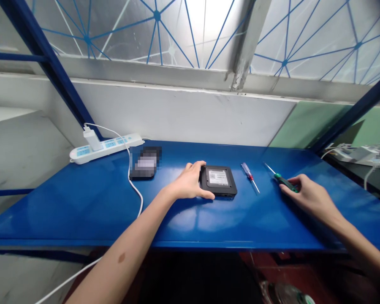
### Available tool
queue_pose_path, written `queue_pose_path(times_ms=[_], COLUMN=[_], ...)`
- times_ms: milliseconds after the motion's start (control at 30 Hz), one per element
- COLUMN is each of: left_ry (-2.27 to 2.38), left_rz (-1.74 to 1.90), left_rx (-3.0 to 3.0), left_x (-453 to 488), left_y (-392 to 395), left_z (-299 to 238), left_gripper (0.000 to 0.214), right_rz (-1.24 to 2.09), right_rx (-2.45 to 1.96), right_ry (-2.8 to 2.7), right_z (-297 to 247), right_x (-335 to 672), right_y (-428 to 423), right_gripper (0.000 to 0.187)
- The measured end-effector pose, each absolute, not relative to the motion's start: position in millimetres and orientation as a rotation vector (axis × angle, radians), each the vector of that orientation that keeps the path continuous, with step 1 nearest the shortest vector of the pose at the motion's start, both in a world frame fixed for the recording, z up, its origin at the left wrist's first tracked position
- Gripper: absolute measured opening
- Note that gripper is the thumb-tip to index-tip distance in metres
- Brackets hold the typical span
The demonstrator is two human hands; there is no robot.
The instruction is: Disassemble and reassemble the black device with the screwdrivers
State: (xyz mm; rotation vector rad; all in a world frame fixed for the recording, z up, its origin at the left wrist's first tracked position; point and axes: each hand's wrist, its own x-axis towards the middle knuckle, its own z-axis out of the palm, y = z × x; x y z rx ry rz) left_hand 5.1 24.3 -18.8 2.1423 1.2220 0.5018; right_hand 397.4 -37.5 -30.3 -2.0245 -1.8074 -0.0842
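On the blue table lies a flat black square device with a white label and small holes at its corners. My left hand grips its left side, thumb along the near edge and fingers at the far edge. A screwdriver with a green and black handle is held in my right hand, its thin shaft pointing away to the left. Between the device and that hand lies a second screwdriver with a clear purplish and red handle, tip towards me; neither hand touches it.
A white power strip with a plugged-in charger stands at the back left. Its white cable runs across the table beside a blurred-out dark phone-like object. Blue frame posts rise at both sides; a bottle is below.
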Motion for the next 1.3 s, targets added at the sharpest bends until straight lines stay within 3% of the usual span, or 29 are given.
queue_pose_path(times_ms=[200, 300, 400, 833, 1300], left_ry=[1.214, 1.206, 1.202, 1.198, 1.131], left_rz=[0.478, 0.483, 0.489, 0.468, 0.470], left_rx=[2.165, 2.180, 2.192, 2.243, 2.277], left_x=[4, 3, 3, 4, 6], left_y=[24, 23, 23, 20, 20], left_z=[-20, -20, -20, -16, -19], left_gripper=[0.119, 0.117, 0.115, 0.109, 0.109], right_rz=[-0.142, -0.339, -0.318, 0.360, 0.316], right_rx=[-2.072, -1.964, -1.863, -1.742, -1.881], right_ry=[-1.833, -1.910, -1.890, -2.146, -2.066], right_z=[-35, -20, -2, -5, -6], right_x=[394, 384, 360, 248, 233], right_y=[-35, -32, -27, 26, 40], right_gripper=[0.051, 0.057, 0.063, 0.037, 0.038])
